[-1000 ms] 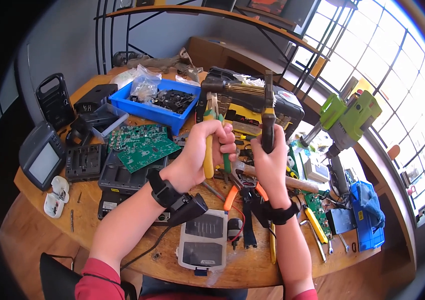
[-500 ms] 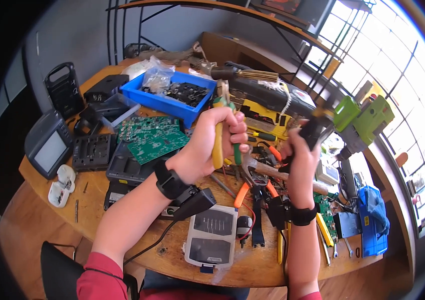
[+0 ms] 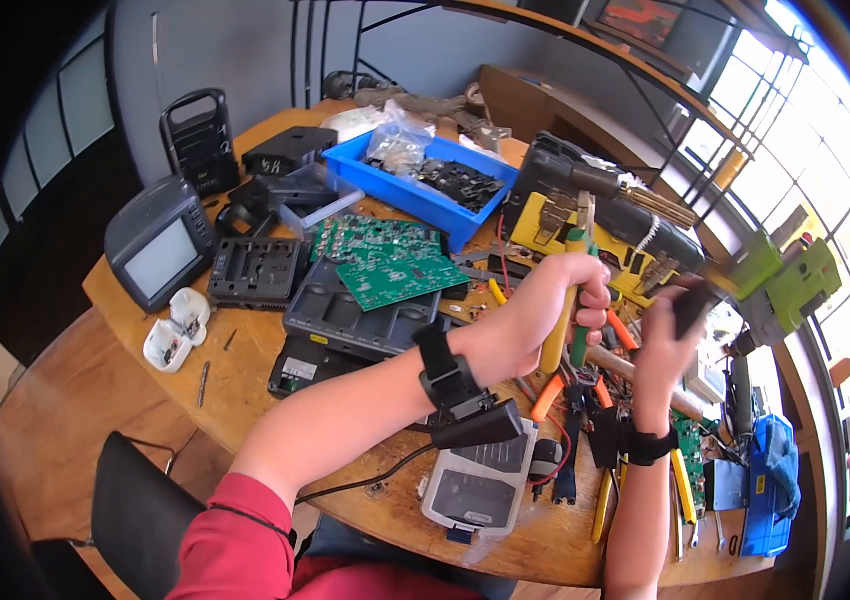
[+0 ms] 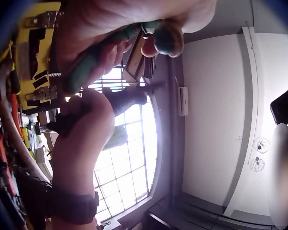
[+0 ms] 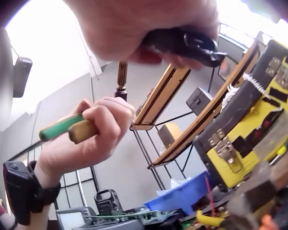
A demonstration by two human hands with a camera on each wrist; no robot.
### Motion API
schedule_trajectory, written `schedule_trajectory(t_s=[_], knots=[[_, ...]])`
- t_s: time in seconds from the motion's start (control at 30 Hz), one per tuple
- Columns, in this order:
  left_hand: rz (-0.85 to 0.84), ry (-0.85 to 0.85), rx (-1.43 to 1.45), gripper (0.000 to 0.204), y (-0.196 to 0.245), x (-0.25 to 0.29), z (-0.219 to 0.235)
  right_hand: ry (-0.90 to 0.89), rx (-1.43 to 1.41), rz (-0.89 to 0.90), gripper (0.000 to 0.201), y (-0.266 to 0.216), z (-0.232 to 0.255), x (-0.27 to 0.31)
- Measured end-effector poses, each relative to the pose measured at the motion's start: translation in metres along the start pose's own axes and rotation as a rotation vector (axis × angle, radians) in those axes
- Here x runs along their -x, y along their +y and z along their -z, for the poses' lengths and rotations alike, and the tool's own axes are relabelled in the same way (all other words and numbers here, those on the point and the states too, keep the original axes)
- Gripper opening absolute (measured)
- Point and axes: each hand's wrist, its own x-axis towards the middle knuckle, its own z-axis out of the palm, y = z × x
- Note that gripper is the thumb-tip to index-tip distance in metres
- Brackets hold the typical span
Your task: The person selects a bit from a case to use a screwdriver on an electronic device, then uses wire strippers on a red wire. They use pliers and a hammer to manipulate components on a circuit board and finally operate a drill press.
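Note:
My left hand (image 3: 545, 310) grips pliers (image 3: 553, 335) with yellow and green handles, raised above the table. At their upturned jaws is a dark cylinder with a bundle of brass-coloured rods (image 3: 660, 203), pointing right; whether the jaws clamp it cannot be made out. To the right, my right hand (image 3: 660, 350) holds a black-handled tool (image 3: 693, 308), its far end blurred, apart from the rods. The right wrist view shows the tool's black handle (image 5: 175, 43) close up and the rods (image 5: 122, 75) beyond my left fist (image 5: 98, 129).
Below the hands lie a hammer, orange-handled pliers (image 3: 547, 397) and other tools. A yellow and black toolbox (image 3: 542, 222) and a blue tray (image 3: 400, 185) stand behind. Green circuit boards (image 3: 400, 275) are left, a green drill (image 3: 795, 290) right, an organizer case (image 3: 475, 497) near the front edge.
The head view has swung left, so the table appears further right. My right hand has drawn the black-handled tool away from the rods, down and right. My left hand keeps its grip on the pliers.

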Motion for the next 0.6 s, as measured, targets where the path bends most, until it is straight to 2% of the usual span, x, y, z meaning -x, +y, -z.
schedule_trajectory(t_s=[0.03, 0.07, 0.13, 0.17, 0.2, 0.27, 0.3, 0.33, 0.4, 0.47, 0.53, 0.6], knots=[[-0.022, 0.064, -0.001, 0.01, -0.002, 0.002, -0.007, -0.235, 0.249, 0.147, 0.027, -0.011, 0.007, -0.001], [-0.017, 0.043, 0.057, 0.009, 0.0, 0.003, -0.004, -0.224, 0.171, 0.012, 0.024, -0.014, 0.004, 0.002], [-0.025, 0.001, 0.025, 0.009, 0.009, 0.004, 0.003, -0.14, 0.034, -0.002, 0.025, -0.017, 0.006, -0.005], [-0.036, 0.004, 0.031, 0.009, 0.011, 0.002, 0.004, -0.148, -0.145, -0.105, 0.026, -0.029, 0.012, -0.009], [-0.05, 0.013, 0.03, 0.01, 0.012, 0.001, 0.003, -0.065, -0.259, -0.112, 0.033, -0.035, 0.008, -0.011], [-0.067, 0.029, 0.026, 0.01, 0.011, 0.002, 0.004, 0.012, -0.514, -0.131, 0.033, -0.033, 0.007, -0.013], [-0.049, 0.031, 0.005, 0.01, 0.007, 0.001, 0.004, 0.043, -0.482, -0.086, 0.034, -0.02, 0.004, -0.008], [-0.026, 0.029, -0.02, 0.01, 0.004, 0.001, 0.001, 0.012, -0.283, -0.036, 0.034, -0.01, 0.001, -0.005], [0.0, 0.073, -0.052, 0.011, 0.004, 0.002, -0.005, -0.226, 0.308, 0.184, 0.029, -0.006, 0.005, -0.004], [0.005, 0.076, 0.026, 0.011, 0.01, 0.004, 0.0, -0.204, 0.331, 0.193, 0.026, -0.007, 0.008, -0.003], [-0.039, 0.065, 0.003, 0.01, 0.01, 0.0, 0.009, -0.193, -0.249, -0.205, 0.027, -0.028, 0.011, -0.008], [-0.053, 0.089, -0.025, 0.009, 0.008, -0.003, 0.011, -0.091, -0.386, -0.201, 0.029, -0.032, 0.008, -0.009]])
